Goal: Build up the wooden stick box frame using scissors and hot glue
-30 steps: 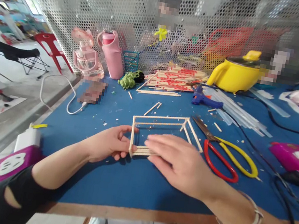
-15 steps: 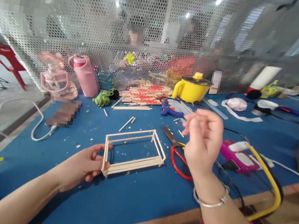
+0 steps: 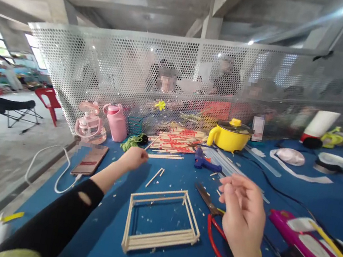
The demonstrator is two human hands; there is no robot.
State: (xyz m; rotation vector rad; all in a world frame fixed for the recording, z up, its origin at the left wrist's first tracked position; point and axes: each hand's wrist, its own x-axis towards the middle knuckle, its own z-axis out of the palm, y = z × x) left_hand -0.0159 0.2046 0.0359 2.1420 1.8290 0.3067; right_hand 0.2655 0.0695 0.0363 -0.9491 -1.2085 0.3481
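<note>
My left hand reaches over the table at the near left end of a pile of wooden sticks. Its fingers are curled together, and what they hold, if anything, is hidden. In front of me a rectangular frame of glued wooden sticks rests on the blue tabletop, untouched. My right hand hovers to the right of the frame, palm turned up, fingers loosely bent and apart, with nothing visible in them. Beneath and beside it lie red-handled scissors. A blue glue gun lies beyond, near clear glue sticks.
Two short stick pieces lie behind the frame. To the left are a phone on a white cable, a pink bottle and green yarn. A yellow pot stands behind; a magenta device lies right. A perforated screen closes the back.
My left hand has let go of the stick frame and moved forward to the stick pile. My right hand stays raised, its fingers slightly looser. The view has tilted up.
</note>
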